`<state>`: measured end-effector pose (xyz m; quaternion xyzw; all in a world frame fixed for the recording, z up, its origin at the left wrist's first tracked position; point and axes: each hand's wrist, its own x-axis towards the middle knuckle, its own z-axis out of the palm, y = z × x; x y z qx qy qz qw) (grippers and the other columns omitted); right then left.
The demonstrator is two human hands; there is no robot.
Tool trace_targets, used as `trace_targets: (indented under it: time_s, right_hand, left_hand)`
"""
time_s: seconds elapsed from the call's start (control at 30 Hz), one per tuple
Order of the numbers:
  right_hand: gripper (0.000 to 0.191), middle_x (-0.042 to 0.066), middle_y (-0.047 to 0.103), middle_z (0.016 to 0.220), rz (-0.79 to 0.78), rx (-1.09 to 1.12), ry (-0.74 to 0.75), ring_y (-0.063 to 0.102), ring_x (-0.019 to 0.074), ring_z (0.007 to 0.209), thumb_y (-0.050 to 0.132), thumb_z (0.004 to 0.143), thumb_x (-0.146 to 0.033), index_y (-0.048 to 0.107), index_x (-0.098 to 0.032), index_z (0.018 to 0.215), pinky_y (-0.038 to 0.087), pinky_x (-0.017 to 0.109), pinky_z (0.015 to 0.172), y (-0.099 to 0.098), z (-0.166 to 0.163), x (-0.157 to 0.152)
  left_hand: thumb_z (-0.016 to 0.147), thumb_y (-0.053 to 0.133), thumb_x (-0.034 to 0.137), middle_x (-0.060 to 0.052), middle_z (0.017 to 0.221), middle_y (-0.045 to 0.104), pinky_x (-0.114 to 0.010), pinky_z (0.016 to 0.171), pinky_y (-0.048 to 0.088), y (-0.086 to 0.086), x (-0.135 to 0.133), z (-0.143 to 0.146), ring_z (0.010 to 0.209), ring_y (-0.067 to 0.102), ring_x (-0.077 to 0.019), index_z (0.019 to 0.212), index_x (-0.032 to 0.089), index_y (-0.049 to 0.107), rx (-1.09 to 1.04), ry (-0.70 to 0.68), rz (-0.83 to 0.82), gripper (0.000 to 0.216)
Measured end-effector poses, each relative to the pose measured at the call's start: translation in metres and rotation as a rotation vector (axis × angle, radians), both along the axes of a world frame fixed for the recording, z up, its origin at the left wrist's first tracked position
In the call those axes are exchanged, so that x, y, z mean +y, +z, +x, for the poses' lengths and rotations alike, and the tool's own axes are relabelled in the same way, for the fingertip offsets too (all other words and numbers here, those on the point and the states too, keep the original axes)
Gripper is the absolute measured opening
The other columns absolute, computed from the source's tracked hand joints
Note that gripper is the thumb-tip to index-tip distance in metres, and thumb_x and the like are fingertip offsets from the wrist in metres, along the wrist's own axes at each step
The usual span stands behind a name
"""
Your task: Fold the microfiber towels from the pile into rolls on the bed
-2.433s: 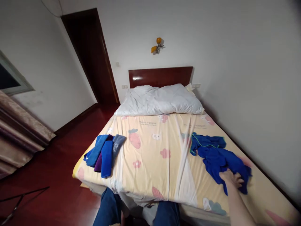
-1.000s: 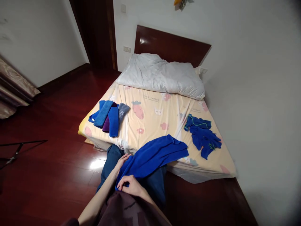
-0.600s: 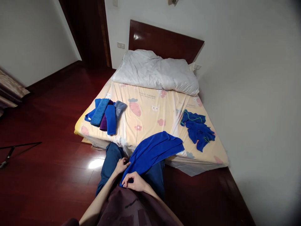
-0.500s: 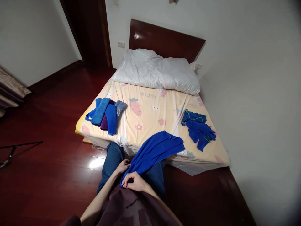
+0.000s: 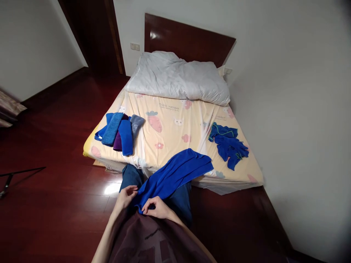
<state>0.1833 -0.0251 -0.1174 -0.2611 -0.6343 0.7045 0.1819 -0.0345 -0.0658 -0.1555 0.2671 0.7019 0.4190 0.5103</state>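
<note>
A long blue towel [image 5: 175, 171] stretches from the foot of the bed across my lap, creased lengthwise. Near my waist, my right hand [image 5: 158, 208] pinches its near corner between thumb and fingers. My left hand [image 5: 126, 196] is closed at the towel's left edge, thumb and fingertips together on the fabric. Several rolled or folded towels [image 5: 127, 137] in blue, purple and grey lie side by side on the left of the bed. On the right, crumpled blue cloths [image 5: 230, 146] with green edging rest in a loose heap.
The bed [image 5: 170, 135] has a yellow sheet printed with carrots and flowers. A bulky grey-white quilt [image 5: 178, 78] lies before the dark wooden headboard [image 5: 189, 38]. A thin black stand leg [image 5: 22, 171] is on the floor at left. A wall borders the right side.
My left hand has moved left, and the near end of the towel is spread wider. My right hand keeps its pinch on the corner. The view has shifted slightly.
</note>
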Motion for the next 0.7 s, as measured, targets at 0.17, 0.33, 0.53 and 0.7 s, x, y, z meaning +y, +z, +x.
trace_targets:
  time_s: [0.17, 0.33, 0.53, 0.7]
  right_hand:
    - [0.016, 0.005, 0.077, 0.084, -0.007, -0.039, 0.02, 0.071, 0.0191, 0.082, 0.077, 0.073, -0.034, 0.073, -0.018, 0.071, 0.051, 0.032, 0.082, -0.005, 0.0, -0.001]
    - [0.015, 0.005, 0.076, 0.086, -0.029, -0.046, 0.038, 0.07, 0.0186, 0.082, 0.075, 0.075, -0.033, 0.073, -0.018, 0.075, 0.051, 0.031, 0.082, -0.005, 0.001, -0.001]
    - [0.034, 0.004, 0.073, 0.097, -0.017, -0.1, -0.008, 0.068, 0.0164, 0.088, 0.063, 0.088, -0.036, 0.063, -0.019, 0.118, 0.051, 0.029, 0.079, -0.005, 0.001, 0.0]
    - [0.052, 0.009, 0.058, 0.13, 0.526, -0.286, -0.276, 0.056, 0.0204, 0.115, 0.054, 0.091, -0.017, 0.047, -0.026, 0.141, 0.046, 0.037, 0.099, -0.001, -0.011, 0.027]
  left_hand:
    - [0.071, 0.051, 0.013, -0.012, 0.096, 0.076, -0.035, 0.082, 0.055, 0.012, -0.033, -0.014, 0.084, 0.072, -0.0246, 0.111, 0.015, 0.068, 0.629, -0.143, -0.032, 0.044]
    - [0.074, 0.04, 0.004, -0.013, 0.085, 0.073, -0.033, 0.08, 0.05, 0.026, -0.038, -0.012, 0.082, 0.068, -0.0235, 0.112, 0.012, 0.067, 0.945, -0.301, -0.082, 0.047]
    - [0.084, 0.042, 0.012, -0.012, 0.082, 0.067, -0.037, 0.08, 0.046, 0.051, -0.026, -0.009, 0.079, 0.059, -0.0255, 0.089, 0.016, 0.07, 1.139, -0.438, 0.061, 0.028]
    - [0.09, 0.037, 0.014, -0.005, 0.08, 0.057, -0.031, 0.074, 0.045, 0.071, -0.019, -0.001, 0.079, 0.055, -0.0211, 0.08, 0.02, 0.06, 1.103, -0.394, 0.212, 0.026]
